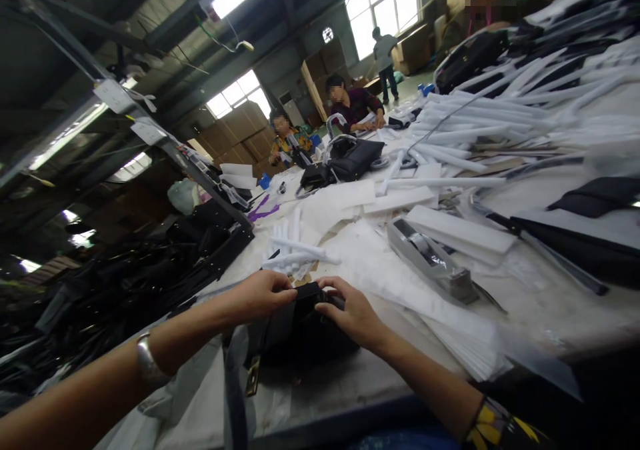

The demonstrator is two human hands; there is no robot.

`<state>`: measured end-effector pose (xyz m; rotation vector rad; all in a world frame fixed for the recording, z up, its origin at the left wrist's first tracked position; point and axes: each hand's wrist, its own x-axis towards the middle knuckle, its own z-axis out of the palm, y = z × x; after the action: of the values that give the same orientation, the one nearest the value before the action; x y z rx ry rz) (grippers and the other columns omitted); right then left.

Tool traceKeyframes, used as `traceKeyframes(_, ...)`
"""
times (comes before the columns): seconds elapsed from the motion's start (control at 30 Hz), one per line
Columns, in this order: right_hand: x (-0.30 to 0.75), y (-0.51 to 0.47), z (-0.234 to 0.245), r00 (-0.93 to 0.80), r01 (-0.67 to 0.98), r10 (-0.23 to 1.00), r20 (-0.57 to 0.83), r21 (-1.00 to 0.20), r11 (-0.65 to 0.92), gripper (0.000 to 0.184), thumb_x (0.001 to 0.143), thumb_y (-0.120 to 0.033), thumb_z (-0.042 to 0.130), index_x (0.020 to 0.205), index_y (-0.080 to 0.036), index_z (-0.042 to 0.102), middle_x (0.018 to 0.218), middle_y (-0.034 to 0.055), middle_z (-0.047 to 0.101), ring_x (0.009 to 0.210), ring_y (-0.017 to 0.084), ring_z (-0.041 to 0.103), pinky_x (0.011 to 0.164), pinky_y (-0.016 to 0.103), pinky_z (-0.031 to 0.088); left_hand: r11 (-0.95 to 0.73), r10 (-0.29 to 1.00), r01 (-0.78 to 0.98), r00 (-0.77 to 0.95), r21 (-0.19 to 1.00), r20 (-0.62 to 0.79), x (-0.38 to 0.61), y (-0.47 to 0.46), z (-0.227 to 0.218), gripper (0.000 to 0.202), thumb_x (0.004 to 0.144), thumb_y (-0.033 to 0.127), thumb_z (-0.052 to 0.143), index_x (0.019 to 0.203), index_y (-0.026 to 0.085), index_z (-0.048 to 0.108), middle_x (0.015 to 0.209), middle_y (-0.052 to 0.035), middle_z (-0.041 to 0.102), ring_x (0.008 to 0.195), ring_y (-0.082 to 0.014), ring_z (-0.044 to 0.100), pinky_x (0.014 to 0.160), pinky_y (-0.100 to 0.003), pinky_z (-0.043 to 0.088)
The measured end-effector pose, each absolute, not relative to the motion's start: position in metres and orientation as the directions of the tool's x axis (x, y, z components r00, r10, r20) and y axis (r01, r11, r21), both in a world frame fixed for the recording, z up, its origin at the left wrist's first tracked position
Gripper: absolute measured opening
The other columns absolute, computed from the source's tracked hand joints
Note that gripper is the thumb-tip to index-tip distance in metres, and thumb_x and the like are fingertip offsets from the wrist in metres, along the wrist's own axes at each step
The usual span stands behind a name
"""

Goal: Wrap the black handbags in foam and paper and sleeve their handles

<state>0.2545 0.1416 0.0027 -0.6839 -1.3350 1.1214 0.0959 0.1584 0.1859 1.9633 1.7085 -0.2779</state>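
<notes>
A black bag (305, 343) with gold-coloured metal fittings lies at the near edge of the table, between my two hands. My left hand (273, 293) is closed, thumb and fingers pinching the left end of a black flap or strap (307, 295) at the top of the bag. On the right end of that piece, my right hand (350, 310) curls its thumb and fingertips around the edge. A gold-coloured clasp (253, 377) hangs at the bag's lower left. The bag's underside is dark and hard to make out.
Right of my hands stands a tape dispenser (433, 257). White padded tubes (460, 127) pile up at the back right, and white sheets (450, 323) fan out nearby. Many black bags (125, 290) heap on the left below a metal post (175, 150). Two people (357, 107) sit working across the table.
</notes>
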Motion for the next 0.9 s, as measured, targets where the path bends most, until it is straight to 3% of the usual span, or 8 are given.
traceKeyframes(0.13, 0.254, 0.138, 0.005, -0.167, -0.253, 0.904, 0.393, -0.903, 0.346, 0.027, 0.082, -0.020, 0.072, 0.107, -0.024, 0.062, 0.115, 0.0019, 0.069, 0.110, 0.022, 0.064, 0.102, 0.038, 0.047, -0.084, 0.837, 0.964, 0.205, 0.252, -0.508, 0.101, 0.160, 0.189, 0.040, 0.081, 0.053, 0.056, 0.079, 0.016, 0.070, 0.055, 0.0031, 0.053, 0.046, -0.0102, 0.039, 0.046, -0.024, 0.026)
traceKeyframes(0.3, 0.253, 0.136, 0.006, -0.119, -0.268, 0.922, 0.369, -0.906, 0.328, 0.027, 0.082, -0.022, 0.073, 0.108, -0.024, 0.066, 0.112, 0.0020, 0.071, 0.107, 0.023, 0.065, 0.100, 0.038, 0.048, -0.123, 0.855, 0.962, 0.227, 0.244, -0.467, 0.097, 0.168, 0.183, 0.048, 0.078, 0.061, 0.058, 0.073, 0.015, 0.071, 0.056, -0.0013, 0.060, 0.053, -0.0134, 0.048, 0.051, -0.025, 0.032)
traceKeyframes(0.43, 0.252, 0.135, 0.005, -0.065, -0.206, 0.922, 0.382, -0.909, 0.363, 0.032, 0.080, -0.025, 0.077, 0.112, -0.025, 0.070, 0.111, 0.0025, 0.072, 0.106, 0.023, 0.065, 0.098, 0.037, 0.048, -0.107, 0.871, 0.970, 0.197, 0.217, -0.451, 0.102, 0.166, 0.183, 0.042, 0.077, 0.056, 0.059, 0.070, 0.016, 0.069, 0.055, -0.0015, 0.061, 0.051, -0.0143, 0.051, 0.049, -0.025, 0.033)
traceKeyframes(0.63, 0.248, 0.135, 0.003, -0.006, -0.198, 0.933, 0.361, -0.915, 0.353, 0.027, 0.075, -0.024, 0.081, 0.100, -0.023, 0.073, 0.099, 0.0028, 0.072, 0.092, 0.021, 0.066, 0.085, 0.034, 0.052, -0.097, 0.873, 0.979, 0.171, 0.181, -0.457, 0.112, 0.164, 0.186, 0.041, 0.078, 0.055, 0.057, 0.072, 0.016, 0.067, 0.052, 0.0005, 0.058, 0.045, -0.0127, 0.049, 0.043, -0.024, 0.031)
traceKeyframes(0.9, 0.245, 0.133, 0.001, 0.030, -0.142, 0.914, 0.404, -0.904, 0.404, 0.027, 0.074, -0.021, 0.082, 0.097, -0.022, 0.069, 0.098, 0.0019, 0.068, 0.096, 0.022, 0.063, 0.089, 0.035, 0.049, -0.176, 0.887, 0.980, 0.200, 0.097, -0.416, 0.121, 0.162, 0.187, 0.033, 0.075, 0.047, 0.058, 0.071, 0.016, 0.069, 0.057, 0.0000, 0.062, 0.055, -0.0144, 0.053, 0.050, -0.025, 0.032)
